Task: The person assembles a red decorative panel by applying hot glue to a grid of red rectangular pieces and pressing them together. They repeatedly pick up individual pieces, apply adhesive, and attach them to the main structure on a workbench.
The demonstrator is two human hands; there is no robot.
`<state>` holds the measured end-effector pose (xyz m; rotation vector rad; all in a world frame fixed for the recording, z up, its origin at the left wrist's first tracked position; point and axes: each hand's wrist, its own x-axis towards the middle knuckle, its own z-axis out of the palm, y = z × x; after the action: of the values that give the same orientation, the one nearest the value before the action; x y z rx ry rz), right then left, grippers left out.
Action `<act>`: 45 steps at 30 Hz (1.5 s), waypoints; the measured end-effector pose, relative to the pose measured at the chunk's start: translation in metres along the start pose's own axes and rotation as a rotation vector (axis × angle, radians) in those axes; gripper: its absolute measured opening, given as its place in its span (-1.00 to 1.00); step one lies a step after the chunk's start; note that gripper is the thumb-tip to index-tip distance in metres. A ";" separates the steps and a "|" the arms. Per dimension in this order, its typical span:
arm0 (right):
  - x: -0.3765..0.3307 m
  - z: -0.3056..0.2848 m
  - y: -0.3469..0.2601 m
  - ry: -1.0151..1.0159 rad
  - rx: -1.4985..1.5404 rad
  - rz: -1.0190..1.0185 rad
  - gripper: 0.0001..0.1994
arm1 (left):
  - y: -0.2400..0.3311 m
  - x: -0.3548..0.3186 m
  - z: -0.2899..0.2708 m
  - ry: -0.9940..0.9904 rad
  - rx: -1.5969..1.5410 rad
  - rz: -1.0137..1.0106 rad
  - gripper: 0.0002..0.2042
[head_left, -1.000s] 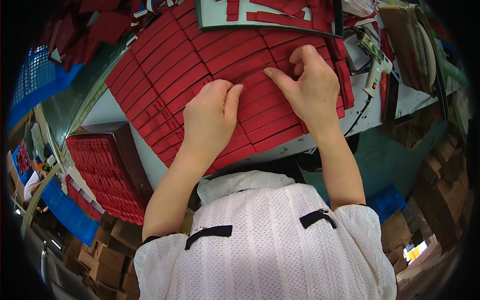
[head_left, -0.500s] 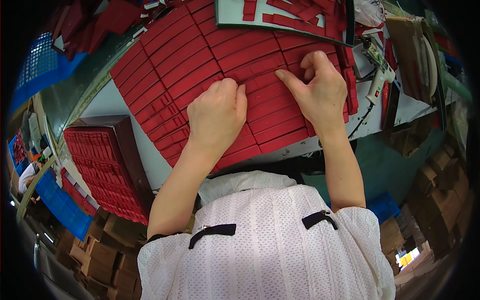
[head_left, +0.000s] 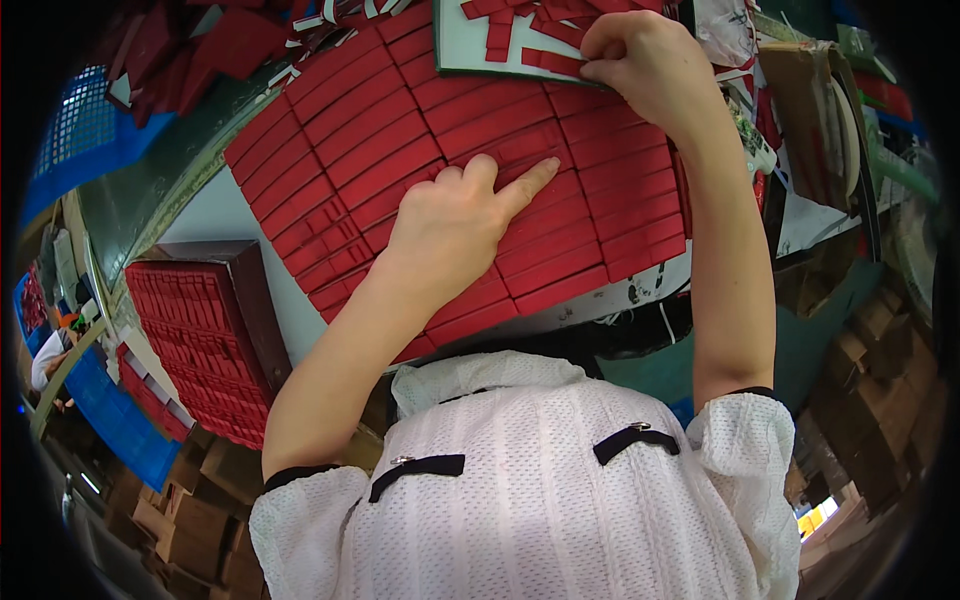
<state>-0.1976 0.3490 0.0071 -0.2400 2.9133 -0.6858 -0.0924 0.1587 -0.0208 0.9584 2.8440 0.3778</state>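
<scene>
So the right hand (head_left: 640, 60) has left the packed rows of red strips (head_left: 450, 150) and gone up to the grey tray (head_left: 470, 45), fingers pinched shut on a loose red strip (head_left: 560, 62). Looks like it's fetching another piece. The left hand (head_left: 450, 225) lies flat on the rows, fingers open, forefinger pointing toward the tray.

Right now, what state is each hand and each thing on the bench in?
Left hand: flat on the red strips, forefinger stretched out, holding nothing.
Right hand: fingers curled, pinching a loose strip at the tray's edge.
Red strips: laid side by side in rows, covering the board.
Tray: pale, holding scattered loose strips.
Box: open, packed with rows of red pieces.
</scene>
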 end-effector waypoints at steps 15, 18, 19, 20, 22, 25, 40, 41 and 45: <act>-0.025 0.006 0.003 0.609 0.047 -0.715 -0.88 | -0.007 0.032 -0.030 0.155 -1.411 -0.584 -0.75; -0.049 0.016 0.002 0.702 -0.056 -0.784 -0.87 | -0.002 0.037 -0.041 0.025 -1.636 -0.646 -0.75; -0.055 0.020 0.002 0.738 -0.061 -0.796 -0.87 | 0.000 0.035 -0.041 -0.015 -1.628 -0.613 -0.76; -0.061 0.024 0.003 0.773 -0.066 -0.809 -0.88 | 0.002 0.033 -0.041 -0.054 -1.621 -0.581 -0.76; -0.072 0.028 0.008 0.733 0.076 -0.695 -0.78 | 0.007 0.027 -0.037 0.024 -1.540 -0.570 -0.81; -0.090 0.030 0.005 0.546 0.561 -0.290 -0.64 | 0.010 0.016 -0.030 0.062 -1.410 -0.537 -0.84; -0.114 0.038 0.001 -0.016 1.207 0.294 -0.85 | 0.014 -0.012 -0.013 -0.125 -1.316 -0.641 -0.83; -0.114 0.038 0.002 -0.020 1.209 0.298 -0.85 | 0.013 -0.012 -0.012 -0.134 -1.334 -0.650 -0.83; -0.116 0.037 0.003 -0.024 1.211 0.310 -0.85 | 0.013 -0.012 -0.013 -0.175 -1.401 -0.662 -0.82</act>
<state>-0.0783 0.3575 -0.0161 0.3245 1.9196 -2.0805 -0.0776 0.1589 -0.0038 -0.2123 1.7551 1.6535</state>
